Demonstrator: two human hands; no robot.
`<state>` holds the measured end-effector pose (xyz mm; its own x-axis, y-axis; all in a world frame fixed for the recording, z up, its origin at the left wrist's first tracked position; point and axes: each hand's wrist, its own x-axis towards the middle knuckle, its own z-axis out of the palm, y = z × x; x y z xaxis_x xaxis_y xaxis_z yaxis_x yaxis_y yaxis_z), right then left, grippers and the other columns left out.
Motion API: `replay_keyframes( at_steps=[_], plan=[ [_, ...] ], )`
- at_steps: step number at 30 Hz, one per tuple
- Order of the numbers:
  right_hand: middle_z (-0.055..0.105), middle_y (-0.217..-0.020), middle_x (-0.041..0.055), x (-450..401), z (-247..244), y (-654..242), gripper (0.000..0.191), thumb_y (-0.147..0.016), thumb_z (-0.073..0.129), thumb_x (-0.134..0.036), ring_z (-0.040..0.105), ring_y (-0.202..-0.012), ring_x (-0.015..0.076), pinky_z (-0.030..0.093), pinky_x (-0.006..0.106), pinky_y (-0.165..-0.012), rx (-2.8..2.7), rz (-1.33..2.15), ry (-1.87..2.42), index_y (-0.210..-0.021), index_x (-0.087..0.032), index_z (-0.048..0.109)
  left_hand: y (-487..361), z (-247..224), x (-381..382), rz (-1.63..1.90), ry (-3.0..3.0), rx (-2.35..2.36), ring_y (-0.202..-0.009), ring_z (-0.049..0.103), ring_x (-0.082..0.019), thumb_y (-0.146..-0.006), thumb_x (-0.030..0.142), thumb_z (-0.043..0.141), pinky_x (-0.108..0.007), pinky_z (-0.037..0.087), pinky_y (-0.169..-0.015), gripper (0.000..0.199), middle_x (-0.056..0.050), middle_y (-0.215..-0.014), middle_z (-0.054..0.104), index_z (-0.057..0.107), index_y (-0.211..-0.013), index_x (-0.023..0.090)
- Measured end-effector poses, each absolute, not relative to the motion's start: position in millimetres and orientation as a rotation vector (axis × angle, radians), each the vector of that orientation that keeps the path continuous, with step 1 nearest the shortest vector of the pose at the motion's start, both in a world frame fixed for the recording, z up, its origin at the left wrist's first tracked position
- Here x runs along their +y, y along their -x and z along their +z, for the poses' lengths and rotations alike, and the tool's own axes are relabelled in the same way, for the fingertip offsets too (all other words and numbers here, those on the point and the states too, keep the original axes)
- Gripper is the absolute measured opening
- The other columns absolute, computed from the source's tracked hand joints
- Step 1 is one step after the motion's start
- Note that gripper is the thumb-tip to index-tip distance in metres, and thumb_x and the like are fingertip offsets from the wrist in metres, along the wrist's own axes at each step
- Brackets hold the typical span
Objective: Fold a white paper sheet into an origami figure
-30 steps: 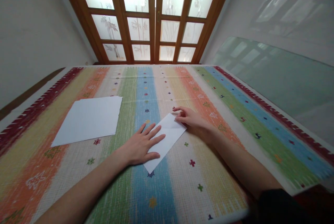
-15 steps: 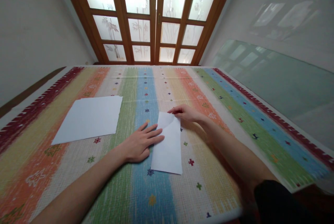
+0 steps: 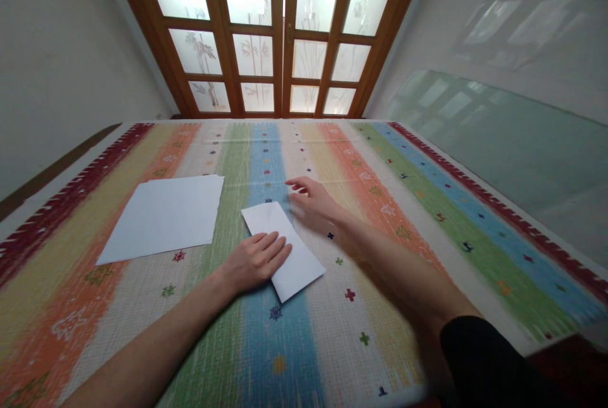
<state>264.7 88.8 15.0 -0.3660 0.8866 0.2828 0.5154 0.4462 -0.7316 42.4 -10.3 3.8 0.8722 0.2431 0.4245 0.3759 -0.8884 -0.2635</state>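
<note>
A white sheet of paper, folded to a narrow rectangle, lies slanted on the striped cloth in front of me. My left hand rests on its left part, palm down and fingers laid flat over the surface. Just beyond the paper's upper right side, my right hand hovers apart from it. Its fingers are loosely bent with gaps between them, and nothing is in them; part of the hand is smeared by motion.
To the left lies a stack of white paper sheets with an uneven right edge. A striped tablecloth covers the table. Behind the table stand wood-framed glass doors, and a pale glass panel is on the right.
The folded paper has turned anticlockwise, its far end swinging left. My right hand has let go of the far edge and moved slightly up and left. My left hand stays on the paper.
</note>
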Motion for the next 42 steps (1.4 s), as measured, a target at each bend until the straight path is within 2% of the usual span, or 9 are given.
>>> replay_keyframes(
  at_steps=[4, 9, 12, 15, 18, 21, 26, 33, 42],
  plan=[
    [0.062, -0.126, 0.0121, 48, 20, -286, 0.051, -0.075, 0.051, -0.009, 0.054, -0.118, 0.0236, 0.042, 0.044, -0.101, -2.328, 0.37, 0.938, -0.125, -0.018, 0.059, -48, 3, -9, -0.272, 2.653, -0.842, -0.098, 0.066, -0.029, -0.094, 0.009, 0.045, -0.038, 0.054, -0.07, 0.023, -0.017, -0.108, 0.069, 0.063, -0.109, 0.008],
    [0.061, -0.127, 0.0154, -9, 12, -294, 0.052, -0.075, 0.055, -0.018, 0.051, -0.119, 0.0283, 0.038, 0.047, -0.103, -2.658, 0.13, 0.78, -0.126, -0.013, 0.057, -56, 5, -12, -0.123, 2.708, -1.118, -0.101, 0.064, -0.031, -0.088, 0.017, 0.057, -0.04, 0.052, -0.071, 0.025, -0.018, -0.115, 0.067, 0.063, -0.111, 0.009],
    [0.066, -0.119, 0.0143, -24, 1, -289, 0.037, -0.083, 0.054, -0.019, 0.056, -0.11, 0.0256, 0.041, 0.043, -0.096, -2.628, 0.001, 0.802, -0.12, -0.013, 0.06, -57, 6, -15, -0.191, 2.75, -1.108, -0.106, 0.061, -0.033, -0.084, 0.026, 0.063, -0.043, 0.05, -0.08, 0.036, -0.018, -0.122, 0.064, 0.061, -0.117, 0.011],
    [0.071, -0.099, 0.0088, -25, -7, -288, 0.019, -0.092, 0.05, -0.016, 0.061, -0.092, 0.0206, 0.043, 0.036, -0.082, -2.593, -0.149, 0.807, -0.103, -0.017, 0.065, -53, 3, -14, -0.342, 2.796, -0.967, -0.104, 0.062, -0.031, -0.086, 0.033, 0.062, -0.044, 0.049, -0.084, 0.037, -0.015, -0.121, 0.066, 0.062, -0.117, 0.013],
    [0.071, -0.085, 0.0062, -23, -9, -292, 0.019, -0.095, 0.048, -0.016, 0.059, -0.079, 0.0186, 0.04, 0.033, -0.073, -2.602, -0.276, 0.776, -0.092, -0.018, 0.067, -47, -2, -10, -0.576, 2.818, -0.698, -0.094, 0.067, -0.024, -0.094, 0.032, 0.053, -0.038, 0.051, -0.078, 0.024, -0.01, -0.108, 0.072, 0.064, -0.107, 0.015],
    [0.071, -0.084, 0.0059, -21, -7, -298, 0.022, -0.096, 0.047, -0.017, 0.058, -0.078, 0.0183, 0.038, 0.033, -0.073, -2.575, -0.332, 0.85, -0.091, -0.019, 0.068, -42, -5, -7, -0.76, 2.757, -0.504, -0.083, 0.069, -0.017, -0.099, 0.021, 0.043, -0.03, 0.052, -0.067, 0.022, -0.006, -0.096, 0.074, 0.065, -0.097, 0.017],
    [0.072, -0.088, 0.0063, -13, -6, -307, 0.02, -0.094, 0.051, -0.018, 0.058, -0.082, 0.0198, 0.04, 0.034, -0.077, -2.424, -0.278, 1.086, -0.088, -0.019, 0.07, -41, -7, -8, -0.652, 2.75, -0.498, -0.08, 0.069, -0.015, -0.099, 0.015, 0.038, -0.025, 0.052, -0.061, 0.027, -0.008, -0.094, 0.073, 0.064, -0.097, 0.016],
    [0.07, -0.098, 0.011, -9, -8, -318, 0.026, -0.082, 0.053, -0.011, 0.058, -0.092, 0.0233, 0.045, 0.039, -0.083, -2.241, -0.01, 1.193, -0.101, -0.016, 0.07, -43, -10, -10, -0.66, 2.814, -0.631, -0.078, 0.067, -0.015, -0.099, 0.025, 0.041, -0.025, 0.051, -0.065, 0.027, -0.006, -0.085, 0.071, 0.066, -0.093, 0.018],
    [0.067, -0.088, 0.0072, -15, -1, -301, 0.019, -0.091, 0.06, -0.033, 0.057, -0.087, 0.0205, 0.041, 0.037, -0.083, -2.395, 0.247, 1.129, -0.088, -0.018, 0.071, -47, 0, -11, -0.896, 2.945, -0.93, -0.072, 0.065, -0.017, -0.099, 0.031, 0.045, -0.028, 0.049, -0.066, 0.031, -0.005, -0.079, 0.072, 0.071, -0.088, 0.018]
  ],
)
